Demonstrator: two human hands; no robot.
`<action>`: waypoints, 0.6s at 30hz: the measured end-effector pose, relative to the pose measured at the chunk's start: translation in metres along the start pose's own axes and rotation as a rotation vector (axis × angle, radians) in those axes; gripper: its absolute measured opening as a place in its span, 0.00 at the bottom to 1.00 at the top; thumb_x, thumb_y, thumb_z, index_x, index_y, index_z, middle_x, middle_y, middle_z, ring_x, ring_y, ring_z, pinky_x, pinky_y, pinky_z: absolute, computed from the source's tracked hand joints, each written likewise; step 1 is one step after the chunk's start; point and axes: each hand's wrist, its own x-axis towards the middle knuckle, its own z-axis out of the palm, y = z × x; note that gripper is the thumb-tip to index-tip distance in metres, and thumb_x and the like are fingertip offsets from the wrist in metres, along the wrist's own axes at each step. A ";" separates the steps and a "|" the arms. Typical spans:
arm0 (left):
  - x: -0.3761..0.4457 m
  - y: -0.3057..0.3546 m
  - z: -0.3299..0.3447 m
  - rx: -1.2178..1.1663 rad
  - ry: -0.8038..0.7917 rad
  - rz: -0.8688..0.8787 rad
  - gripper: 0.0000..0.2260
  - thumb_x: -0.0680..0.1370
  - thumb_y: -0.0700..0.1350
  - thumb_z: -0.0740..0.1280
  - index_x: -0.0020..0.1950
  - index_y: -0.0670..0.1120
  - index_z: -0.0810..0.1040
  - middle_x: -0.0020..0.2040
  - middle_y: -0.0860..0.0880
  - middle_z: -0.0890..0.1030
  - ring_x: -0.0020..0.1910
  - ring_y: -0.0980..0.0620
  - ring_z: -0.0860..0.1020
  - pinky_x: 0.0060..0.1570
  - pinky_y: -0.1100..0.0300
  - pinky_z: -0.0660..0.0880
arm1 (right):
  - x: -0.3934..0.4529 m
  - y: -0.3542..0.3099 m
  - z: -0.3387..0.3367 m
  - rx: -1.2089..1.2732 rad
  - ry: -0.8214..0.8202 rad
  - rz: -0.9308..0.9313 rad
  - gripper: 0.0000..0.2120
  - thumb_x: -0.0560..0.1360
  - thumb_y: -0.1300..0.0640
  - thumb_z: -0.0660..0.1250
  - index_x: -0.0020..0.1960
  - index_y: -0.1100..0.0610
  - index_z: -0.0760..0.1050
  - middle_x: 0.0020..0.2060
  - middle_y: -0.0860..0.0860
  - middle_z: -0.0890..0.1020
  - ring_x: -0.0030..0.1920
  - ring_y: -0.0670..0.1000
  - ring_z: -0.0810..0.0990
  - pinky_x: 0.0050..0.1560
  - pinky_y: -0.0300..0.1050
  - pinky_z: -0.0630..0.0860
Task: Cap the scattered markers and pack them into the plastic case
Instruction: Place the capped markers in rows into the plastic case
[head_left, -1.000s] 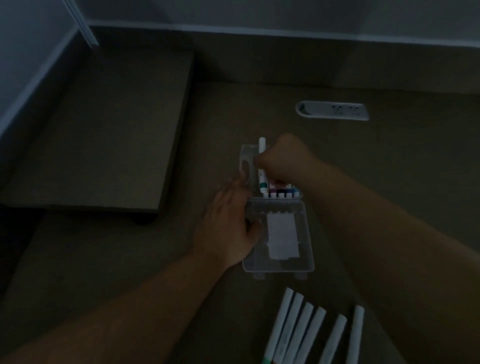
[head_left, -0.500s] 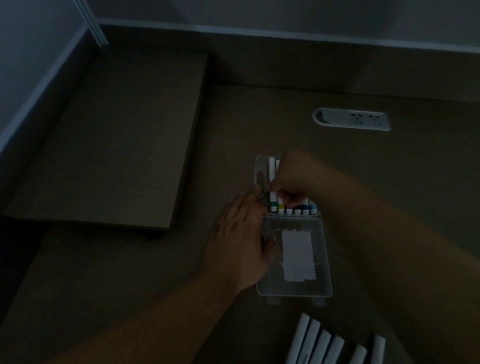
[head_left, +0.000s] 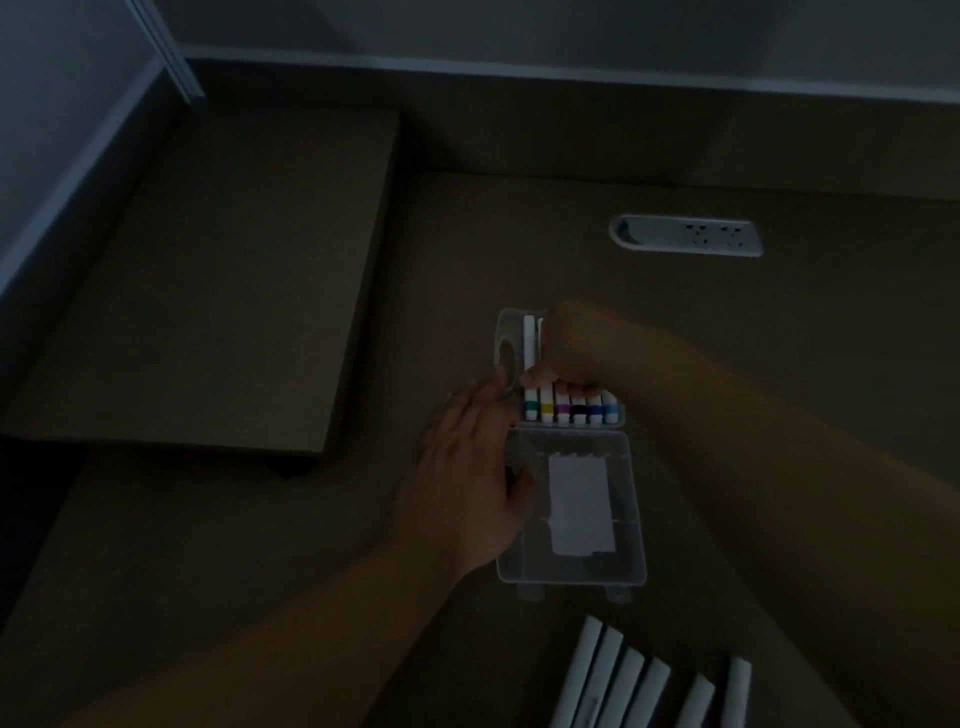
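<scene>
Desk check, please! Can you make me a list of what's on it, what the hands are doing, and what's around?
Surface: brown desk, dimly lit.
Job's things: clear plastic case open, lid flat; six capped markers in its tray; six white markers loose at the near edge.
Clutter: nothing seen.
Hands: left hand rests on the case's left side, fingers straight; right hand curled over the packed markers.
Cables: nothing seen.
Surroundings: socket panel set in the desk; raised platform at left.

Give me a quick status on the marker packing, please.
Right hand pressing markers into case; left hand flat on lid. Six loose markers remain. Nothing obstructing.
</scene>
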 end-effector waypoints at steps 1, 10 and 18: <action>0.000 0.000 0.001 -0.002 0.003 -0.003 0.33 0.76 0.60 0.64 0.79 0.59 0.54 0.80 0.59 0.52 0.78 0.59 0.47 0.75 0.57 0.43 | 0.001 0.000 0.001 -0.001 0.009 -0.008 0.13 0.72 0.51 0.75 0.44 0.61 0.76 0.47 0.58 0.84 0.48 0.55 0.84 0.54 0.53 0.81; 0.001 -0.001 0.003 -0.014 0.016 -0.021 0.31 0.75 0.61 0.65 0.76 0.58 0.61 0.78 0.58 0.60 0.78 0.55 0.57 0.76 0.45 0.58 | -0.051 0.047 0.016 0.418 0.323 -0.123 0.07 0.75 0.52 0.71 0.43 0.54 0.78 0.37 0.49 0.81 0.36 0.44 0.80 0.32 0.39 0.73; -0.002 0.007 0.004 0.022 0.071 -0.031 0.26 0.74 0.55 0.69 0.71 0.53 0.68 0.70 0.54 0.72 0.68 0.53 0.70 0.66 0.47 0.72 | -0.180 0.159 0.087 0.569 0.229 0.198 0.08 0.77 0.48 0.67 0.44 0.53 0.77 0.37 0.52 0.81 0.35 0.47 0.79 0.32 0.40 0.71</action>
